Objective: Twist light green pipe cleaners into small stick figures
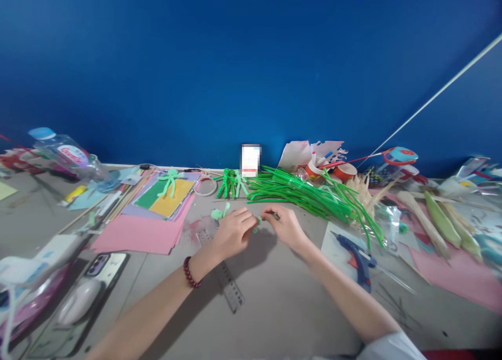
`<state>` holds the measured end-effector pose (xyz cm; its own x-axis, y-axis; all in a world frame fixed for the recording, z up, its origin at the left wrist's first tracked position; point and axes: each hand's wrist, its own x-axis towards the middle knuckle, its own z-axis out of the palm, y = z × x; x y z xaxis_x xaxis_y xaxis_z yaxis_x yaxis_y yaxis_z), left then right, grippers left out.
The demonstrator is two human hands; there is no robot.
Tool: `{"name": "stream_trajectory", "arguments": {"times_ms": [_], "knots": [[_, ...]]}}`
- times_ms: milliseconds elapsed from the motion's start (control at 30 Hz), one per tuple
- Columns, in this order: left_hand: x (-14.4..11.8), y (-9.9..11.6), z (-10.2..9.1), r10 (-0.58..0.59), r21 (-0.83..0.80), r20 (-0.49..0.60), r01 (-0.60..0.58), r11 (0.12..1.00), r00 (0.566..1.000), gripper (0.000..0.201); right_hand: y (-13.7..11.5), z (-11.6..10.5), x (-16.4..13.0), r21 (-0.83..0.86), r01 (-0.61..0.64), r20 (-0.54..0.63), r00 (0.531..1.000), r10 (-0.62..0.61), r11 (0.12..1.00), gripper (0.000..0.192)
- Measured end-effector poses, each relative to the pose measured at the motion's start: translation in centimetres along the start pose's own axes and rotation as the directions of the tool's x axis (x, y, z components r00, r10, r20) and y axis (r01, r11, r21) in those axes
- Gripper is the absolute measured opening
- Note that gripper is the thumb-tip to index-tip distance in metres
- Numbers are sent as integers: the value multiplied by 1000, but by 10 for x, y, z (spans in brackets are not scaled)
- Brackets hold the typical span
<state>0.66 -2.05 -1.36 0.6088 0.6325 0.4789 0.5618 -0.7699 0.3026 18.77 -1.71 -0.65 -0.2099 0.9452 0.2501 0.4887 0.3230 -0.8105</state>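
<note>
My left hand [236, 233], with a dark red bead bracelet [191, 272] on its wrist, is closed on a light green pipe cleaner figure [219, 212]. The figure's coiled end and one stalk stick out to the left of the hand. Between the hands a small bit of the same fuzzy green shows, and my right hand [286, 225] pinches its end with thumb and fingers. The rest of the figure is hidden by my left hand. Below my left forearm lies a clear ruler [231, 292] on the grey table.
Behind the hands stand finished green pipe cleaner figures [226, 183] and a pile of long green pipe cleaners [301, 195]. A blue glue gun [357, 258] lies right. Pink paper [143, 233], a phone [105, 266] and a bottle [65, 150] are left. A blue wall [251, 77] rises behind.
</note>
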Motion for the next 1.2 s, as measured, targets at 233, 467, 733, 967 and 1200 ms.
{"name": "stream_trajectory", "arguments": {"times_ms": [233,467,733,967,1200], "knots": [[-4,-7,12,19,131,-53,-12,991,998,20,-6,2,-10,-246,100,-37,993,-113,964,20],[-3,-4,9,-60,166,-134,82,983,989,19,-14,5,-17,-320,118,-59,988,-144,940,18],[-2,-3,4,-174,35,-188,184,982,967,20,-7,18,-17,-100,53,-65,996,-60,994,17],[-1,-13,1,-147,-74,-217,134,988,965,14,0,19,-12,176,-103,-37,993,111,979,12],[-1,-9,1,-114,-87,-113,105,991,987,15,3,17,-9,267,-61,-48,996,77,962,22]]}}
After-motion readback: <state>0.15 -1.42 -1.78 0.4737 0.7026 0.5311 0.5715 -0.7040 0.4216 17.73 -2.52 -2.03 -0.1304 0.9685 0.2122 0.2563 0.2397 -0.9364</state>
